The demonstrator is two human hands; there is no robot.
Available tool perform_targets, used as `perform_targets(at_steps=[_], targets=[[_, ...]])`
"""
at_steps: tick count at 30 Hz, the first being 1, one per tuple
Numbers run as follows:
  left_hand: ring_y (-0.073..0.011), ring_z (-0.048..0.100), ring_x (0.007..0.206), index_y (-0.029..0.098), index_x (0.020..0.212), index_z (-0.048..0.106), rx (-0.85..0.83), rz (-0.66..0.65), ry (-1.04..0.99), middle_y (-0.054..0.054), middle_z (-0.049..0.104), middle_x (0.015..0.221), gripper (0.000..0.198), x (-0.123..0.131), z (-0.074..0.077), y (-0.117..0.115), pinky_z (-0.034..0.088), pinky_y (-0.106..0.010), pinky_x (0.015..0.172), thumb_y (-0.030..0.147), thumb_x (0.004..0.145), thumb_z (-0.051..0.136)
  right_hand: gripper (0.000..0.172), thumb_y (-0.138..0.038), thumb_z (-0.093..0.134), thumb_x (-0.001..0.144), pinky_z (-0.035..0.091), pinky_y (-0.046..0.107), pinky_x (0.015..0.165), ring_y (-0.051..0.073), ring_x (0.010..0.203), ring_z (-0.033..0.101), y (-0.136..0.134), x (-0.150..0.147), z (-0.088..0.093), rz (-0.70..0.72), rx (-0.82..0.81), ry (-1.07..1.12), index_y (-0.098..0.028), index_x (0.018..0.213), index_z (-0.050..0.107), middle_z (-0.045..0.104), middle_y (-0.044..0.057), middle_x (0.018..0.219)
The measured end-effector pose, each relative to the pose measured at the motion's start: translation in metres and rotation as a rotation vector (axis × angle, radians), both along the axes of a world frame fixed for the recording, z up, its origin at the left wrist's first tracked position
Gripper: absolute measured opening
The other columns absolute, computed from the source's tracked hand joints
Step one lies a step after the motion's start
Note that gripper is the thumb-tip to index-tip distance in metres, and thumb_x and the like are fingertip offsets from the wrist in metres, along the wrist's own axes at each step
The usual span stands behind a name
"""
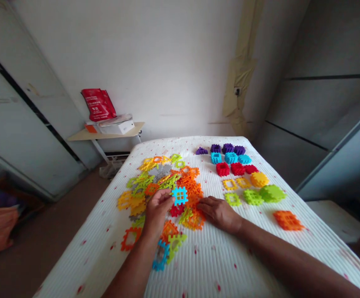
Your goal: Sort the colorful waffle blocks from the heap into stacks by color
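Between thumb and fingers, my left hand (pixel 159 207) pinches a light blue square piece (pixel 180 195) with a window-like grid, held above the mixed pile. My right hand (pixel 219 213) rests at the pile's right edge, its fingertips touching orange pieces (pixel 195 194); whether it grips one is hidden. Around my left hand lie yellow pieces (pixel 132 203), green pieces (pixel 142 182) and grey pieces (pixel 160 171). A red piece (pixel 176 210) lies just below the blue square. Nearer to me are a blue frame piece (pixel 161 255) and a green triangular piece (pixel 175 245).
Sorted stacks stand at the right: purple (pixel 228 148), blue (pixel 231 157), red (pixel 237 168), yellow (pixel 260 179), green (pixel 272 193) and orange (pixel 288 220). They lie on a white ribbed cover (pixel 217 265). A side table (pixel 83 135) holds a red bag (pixel 97 104) and a white box (pixel 122 126).
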State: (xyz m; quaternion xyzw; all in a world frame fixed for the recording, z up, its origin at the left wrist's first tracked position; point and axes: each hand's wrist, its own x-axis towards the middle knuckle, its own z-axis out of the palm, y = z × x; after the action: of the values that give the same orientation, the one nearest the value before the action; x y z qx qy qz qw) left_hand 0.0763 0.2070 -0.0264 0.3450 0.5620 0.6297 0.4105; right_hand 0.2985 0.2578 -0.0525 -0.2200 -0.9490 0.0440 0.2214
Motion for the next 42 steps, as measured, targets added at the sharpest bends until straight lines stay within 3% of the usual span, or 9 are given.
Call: perform_targets(at_steps=[3,8,15,22,29,35,39,42], targets=[[-0.0091,0.053,0.057,0.017,0.098,0.061,0.0,0.028,-0.017,0.003,0.062,0.067,0.045,-0.002,-0.006,-0.003,0.041,-0.02,0.055,0.03,0.056,0.072,0.026,-0.022,0.036,0.095,0.05,0.027,0.079,0.015,0.093,0.059,0.001,0.0,-0.001,0.002,-0.008,0.0,-0.018,0.107,0.059,0.064,0.008,0.105],[-0.0116,0.057,0.064,0.016,0.104,0.059,0.029,0.092,0.065,0.002,0.062,0.072,0.051,-0.009,-0.006,-0.009,0.044,-0.021,0.061,0.032,0.057,0.072,0.025,-0.021,0.039,0.093,0.05,0.028,0.081,0.016,0.096,0.059,0.001,0.0,-0.003,0.002,-0.02,0.058,-0.019,0.108,0.059,0.064,0.009,0.107],[-0.0127,0.057,0.061,0.015,0.101,0.056,0.007,-0.032,0.106,0.001,0.062,0.069,0.048,-0.003,-0.007,-0.011,0.044,-0.022,0.058,0.036,0.061,0.071,0.033,-0.03,0.049,0.087,0.048,0.033,0.087,0.019,0.105,0.055,0.001,-0.001,0.004,-0.082,-0.079,0.31,-0.019,0.118,0.052,0.059,0.012,0.115],[-0.0102,0.055,0.059,0.018,0.108,0.052,-0.014,-0.101,0.099,0.003,0.063,0.069,0.051,0.005,-0.01,-0.011,0.042,-0.02,0.057,0.034,0.064,0.07,0.058,-0.04,0.06,0.078,0.049,0.039,0.08,0.027,0.102,0.053,-0.014,-0.037,0.028,-0.149,0.051,0.071,-0.013,0.128,0.046,0.053,0.015,0.125],[-0.0087,0.052,0.054,0.019,0.11,0.051,-0.018,-0.076,0.104,0.005,0.061,0.065,0.056,0.005,-0.007,-0.013,0.041,-0.018,0.054,0.034,0.061,0.072,0.046,-0.031,0.056,0.081,0.049,0.037,0.075,0.025,0.092,0.053,-0.017,-0.059,0.035,-0.236,0.11,-0.012,-0.013,0.123,0.049,0.059,0.012,0.113],[-0.01,0.054,0.055,0.018,0.113,0.05,-0.02,-0.092,0.137,0.003,0.064,0.066,0.059,0.007,-0.005,-0.014,0.043,-0.02,0.055,0.035,0.061,0.072,0.038,-0.028,0.052,0.083,0.048,0.034,0.078,0.023,0.092,0.053,-0.018,-0.065,0.034,-0.187,0.056,0.019,-0.015,0.119,0.049,0.059,0.012,0.111],[-0.0159,0.063,0.068,0.017,0.113,0.051,-0.01,-0.078,0.096,-0.002,0.068,0.075,0.062,0.009,0.0,-0.016,0.049,-0.025,0.064,0.039,0.059,0.073,0.048,-0.026,0.059,0.076,0.046,0.033,0.083,0.022,0.1,0.052,0.0,-0.051,0.045,-0.11,-0.001,0.039,-0.016,0.121,0.047,0.058,0.01,0.114],[-0.0197,0.065,0.081,0.018,0.117,0.049,0.023,-0.016,0.074,-0.005,0.069,0.083,0.065,0.004,0.0,-0.015,0.051,-0.029,0.073,0.04,0.06,0.073,0.052,-0.022,0.062,0.073,0.044,0.032,0.086,0.021,0.107,0.05,0.044,-0.02,0.072,-0.226,0.009,0.037,-0.018,0.123,0.048,0.057,0.009,0.119]])
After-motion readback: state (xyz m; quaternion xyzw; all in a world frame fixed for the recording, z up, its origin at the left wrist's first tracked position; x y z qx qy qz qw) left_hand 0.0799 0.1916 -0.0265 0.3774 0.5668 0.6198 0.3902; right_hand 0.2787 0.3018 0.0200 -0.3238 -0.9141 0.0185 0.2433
